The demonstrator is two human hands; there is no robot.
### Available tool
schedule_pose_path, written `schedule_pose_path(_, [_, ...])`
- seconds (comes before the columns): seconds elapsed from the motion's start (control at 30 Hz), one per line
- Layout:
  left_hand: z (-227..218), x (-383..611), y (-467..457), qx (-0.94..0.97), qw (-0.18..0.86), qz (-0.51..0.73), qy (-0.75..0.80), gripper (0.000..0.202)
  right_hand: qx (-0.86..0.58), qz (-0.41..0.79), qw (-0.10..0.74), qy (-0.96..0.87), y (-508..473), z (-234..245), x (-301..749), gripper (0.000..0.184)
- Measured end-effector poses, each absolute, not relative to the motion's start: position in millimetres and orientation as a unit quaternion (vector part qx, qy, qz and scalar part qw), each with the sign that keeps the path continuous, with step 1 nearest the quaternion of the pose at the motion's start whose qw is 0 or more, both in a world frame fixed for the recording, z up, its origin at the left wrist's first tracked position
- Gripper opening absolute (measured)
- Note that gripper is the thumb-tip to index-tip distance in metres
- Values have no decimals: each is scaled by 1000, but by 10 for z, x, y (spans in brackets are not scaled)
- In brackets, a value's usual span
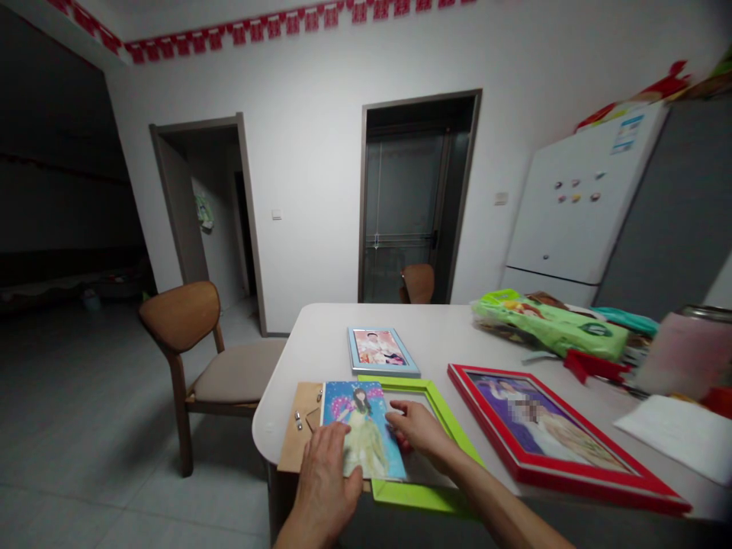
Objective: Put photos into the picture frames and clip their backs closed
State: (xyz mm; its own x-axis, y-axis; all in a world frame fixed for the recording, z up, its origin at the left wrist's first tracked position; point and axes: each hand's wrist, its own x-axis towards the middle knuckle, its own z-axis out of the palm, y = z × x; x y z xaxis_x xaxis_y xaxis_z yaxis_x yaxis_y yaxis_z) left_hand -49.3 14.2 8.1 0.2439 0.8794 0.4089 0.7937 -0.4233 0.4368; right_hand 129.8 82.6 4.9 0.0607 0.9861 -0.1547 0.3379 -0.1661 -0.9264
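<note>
- Left hand [327,474]: fingers loosely spread, resting over the lower left of a picture print [366,427], gripping nothing; uneven pressure there could crease or smudge it
- Right hand [422,433]: fingers curled at the print's right edge; whether they pinch it cannot be told, and a one-sided tug could bend that edge
- The print, showing a figure in a yellow dress, lies across a brown backing board [293,450] and the left side of a lime-green frame [415,496]; with layers overlapping, it could slide askew
- Metal fittings [298,421] on the board could scratch the print if it were dragged leftward
- Board and green frame lie at the near edge of a white table [312,343], so a knock could tip either off
- Just beyond is a pale-blue frame [355,358], and to the right a red frame [495,438], both liable to be bumped
</note>
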Motion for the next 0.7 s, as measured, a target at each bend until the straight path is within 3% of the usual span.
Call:
schedule_pose_path(0.1, [86,-379,110,812,103,272,506,51,-592,493,374,-517,845,90,1230,37])
schedule_pose_path(0.23, [94,-295,121,833,112,265,473,63,-560,520,420,-489,772,299,1110,33])
schedule_pose_path(0.4, [231,-240,223,773,128,445,434,53,-436,554,532,-469,550,694,1008,35])
schedule_pose_path(0.53, [405,-59,210,599,266,628,420,35,-441,581,559,-394,415,609,1051,34])
schedule_pose_path(0.7, [412,219,172,455,481,658,358,39,-422,582,601,-351,454,333,1301,21])
